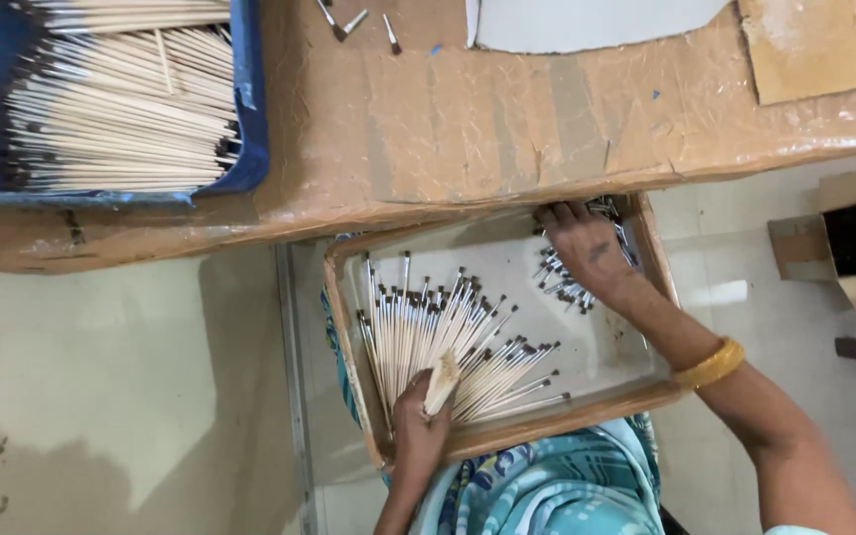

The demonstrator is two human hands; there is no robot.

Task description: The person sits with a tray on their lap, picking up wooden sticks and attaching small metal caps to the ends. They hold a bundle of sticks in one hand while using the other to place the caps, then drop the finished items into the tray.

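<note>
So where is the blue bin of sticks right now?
In the head view, the blue bin sits top left on the taped cardboard worktop, beyond the tray.

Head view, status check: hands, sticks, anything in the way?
Left hand grips fanned sticks. Right hand on small pile in tray. Table edge overhangs it.

Tray (pixel 646 248): raw wood rim, pale matt floor, scuffed. Sticks (pixel 438 332) fanned in it: thin bare wood, smooth, each with a dark tip. Left hand (pixel 416 426) grips a stubby pale wooden piece (pixel 441 382), dull finish. Right hand (pixel 585 243) lies on a far-right cluster of shorter pieces (pixel 562 282) that glint like metal. Bangle (pixel 709 365) at that wrist: glossy yellow. Table (pixel 507 129): cardboard under wrinkled shiny brown tape. Blue bin (pixel 250 99), far left: plastic, worn. Lap cloth (pixel 547 485): printed soft fabric.
</note>
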